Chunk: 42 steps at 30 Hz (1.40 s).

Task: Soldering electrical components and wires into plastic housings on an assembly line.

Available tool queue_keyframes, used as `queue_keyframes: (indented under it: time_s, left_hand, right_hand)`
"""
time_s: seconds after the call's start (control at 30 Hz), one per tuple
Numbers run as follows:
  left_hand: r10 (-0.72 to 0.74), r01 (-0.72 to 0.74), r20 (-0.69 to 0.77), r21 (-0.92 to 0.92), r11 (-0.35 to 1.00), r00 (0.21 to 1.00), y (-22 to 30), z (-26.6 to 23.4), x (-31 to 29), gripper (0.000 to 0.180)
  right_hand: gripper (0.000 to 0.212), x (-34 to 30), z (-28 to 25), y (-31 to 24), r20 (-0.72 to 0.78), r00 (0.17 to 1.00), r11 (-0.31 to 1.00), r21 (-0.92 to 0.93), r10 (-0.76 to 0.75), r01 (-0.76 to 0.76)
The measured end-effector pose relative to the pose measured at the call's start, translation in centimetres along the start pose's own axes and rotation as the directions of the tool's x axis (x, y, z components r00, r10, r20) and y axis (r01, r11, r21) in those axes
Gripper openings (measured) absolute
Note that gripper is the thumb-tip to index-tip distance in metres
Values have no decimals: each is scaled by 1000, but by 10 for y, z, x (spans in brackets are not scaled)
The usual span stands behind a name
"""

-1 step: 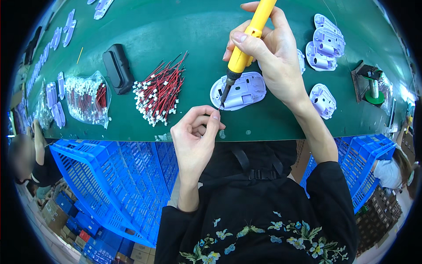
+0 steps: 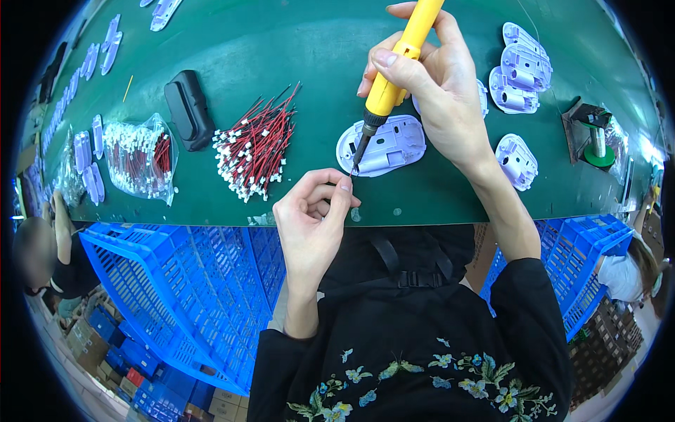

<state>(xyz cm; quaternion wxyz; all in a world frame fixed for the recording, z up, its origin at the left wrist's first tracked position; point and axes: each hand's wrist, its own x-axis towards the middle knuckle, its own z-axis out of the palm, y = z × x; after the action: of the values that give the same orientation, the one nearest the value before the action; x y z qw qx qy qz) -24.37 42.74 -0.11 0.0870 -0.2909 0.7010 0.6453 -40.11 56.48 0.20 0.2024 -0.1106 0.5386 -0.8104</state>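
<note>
A yellow soldering iron is gripped in my right hand, slanting down to the left. Its dark tip meets the near left end of a pale lilac plastic shell lying on the bench. Right beside that tip, my left hand is closed, with thumb and forefinger pinched together. What they pinch is too small to make out. Left of my hands lies a loose pile of red and black wires with white connectors.
Several more lilac shells lie at the right, near a solder spool on a stand. Leftward are a black case and a clear bag of wires. Blue crates stand below the green bench's front edge. Other people sit at both sides.
</note>
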Motion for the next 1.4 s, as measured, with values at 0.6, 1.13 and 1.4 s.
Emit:
queue_keyframes:
  time_s: [0.6, 1.13, 1.4]
  left_hand:
    - [22, -22, -2, 4, 1000, 1000, -2, 0, 1, 14]
    - [355, -309, -126, 284, 908, 926, -7, 5, -11, 16]
    - [609, -431, -90, 626, 650, 788, -8, 7, -10, 11]
  right_hand:
    - [63, -6, -16, -46, -33, 999, 998, -64, 27, -29]
    - [70, -10, -50, -87, -62, 970, 932, -295, -237, 209]
    - [72, -19, -62, -77, -71, 983, 972, -173, -172, 158]
